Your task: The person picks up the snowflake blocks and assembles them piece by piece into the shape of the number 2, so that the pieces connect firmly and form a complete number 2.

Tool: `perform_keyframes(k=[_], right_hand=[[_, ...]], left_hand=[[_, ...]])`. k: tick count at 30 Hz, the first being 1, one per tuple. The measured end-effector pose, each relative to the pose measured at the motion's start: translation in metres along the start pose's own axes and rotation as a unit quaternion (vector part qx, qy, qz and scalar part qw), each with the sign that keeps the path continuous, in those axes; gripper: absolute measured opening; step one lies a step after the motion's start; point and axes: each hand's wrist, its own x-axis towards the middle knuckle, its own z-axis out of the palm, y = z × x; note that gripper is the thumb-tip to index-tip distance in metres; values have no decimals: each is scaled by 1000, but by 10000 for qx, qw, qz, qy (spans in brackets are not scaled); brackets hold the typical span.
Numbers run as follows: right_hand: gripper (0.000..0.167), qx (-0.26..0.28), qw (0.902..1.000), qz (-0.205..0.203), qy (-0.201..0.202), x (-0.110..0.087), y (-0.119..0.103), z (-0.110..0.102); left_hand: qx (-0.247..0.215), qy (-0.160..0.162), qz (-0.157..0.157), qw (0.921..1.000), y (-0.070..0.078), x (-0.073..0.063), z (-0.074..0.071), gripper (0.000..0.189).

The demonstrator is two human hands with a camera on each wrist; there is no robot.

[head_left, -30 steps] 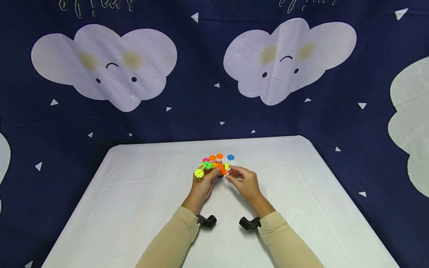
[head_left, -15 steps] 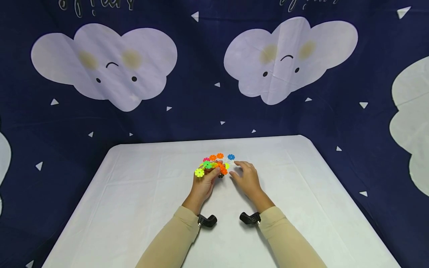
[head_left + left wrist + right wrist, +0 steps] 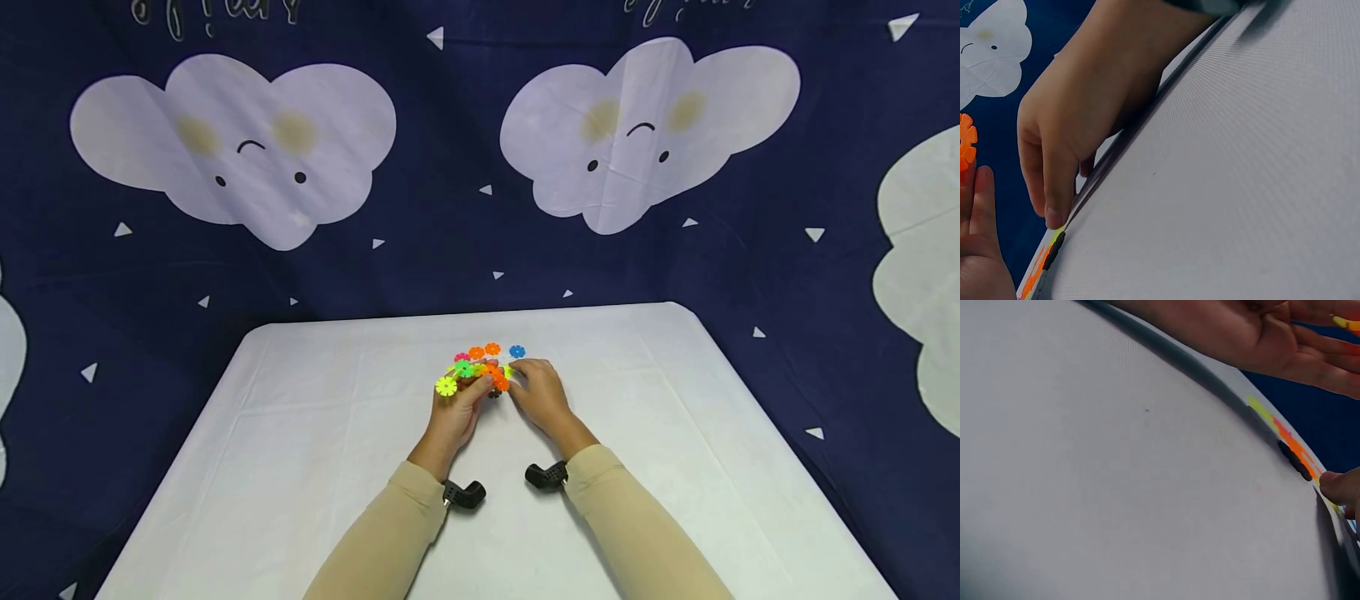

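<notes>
My left hand holds several joined flower-shaped plastic discs, with a green disc and a yellow disc at the outer side. Its thumb lies against orange discs. In the left wrist view only an orange disc of that piece shows, at the left edge. My right hand reaches down to the table, its fingertips at a loose yellow disc. In the right wrist view the right thumb is by the loose discs; the other fingertips are mostly out of view.
Loose discs lie behind the hands: a blue disc, orange discs and a pink disc. A black disc lies flat nearby. The white table ends at a dark blue cloth with printed clouds.
My right hand has drawn away from the joined discs, spread its fingers, then lowered left to the loose discs. The left hand stays in place with its piece.
</notes>
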Motion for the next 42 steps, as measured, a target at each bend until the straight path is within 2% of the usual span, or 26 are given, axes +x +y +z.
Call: perform_keyframes(k=[8, 13, 20, 27, 31, 36, 42], right_hand=[[23, -299, 9989, -348, 42, 8, -3, 11], [26, -366, 9989, -280, -113, 11, -7, 13], [29, 209, 9997, -57, -92, 11, -9, 12], [13, 951, 9941, -453, 276, 3, -3, 9], [15, 1276, 9895, -607, 300, -3, 2, 4], [23, 2005, 9787, -413, 178, -10, 3, -10], [27, 3198, 9473, -83, 156, -20, -1, -27]], left_hand=[[-95, -126, 3, 9999, 0, 0, 0, 39], [-138, -236, 45, 9996, 0, 1, 0, 41], [-218, -275, 80, 9994, -2, 1, -1, 54], [-151, -109, 26, 9998, -1, 1, -2, 48], [-224, -47, 41, 9997, -2, 0, -1, 39], [-234, 41, 52, 9997, -1, 0, -1, 27], [-156, 53, 58, 9998, 0, 0, -2, 26]])
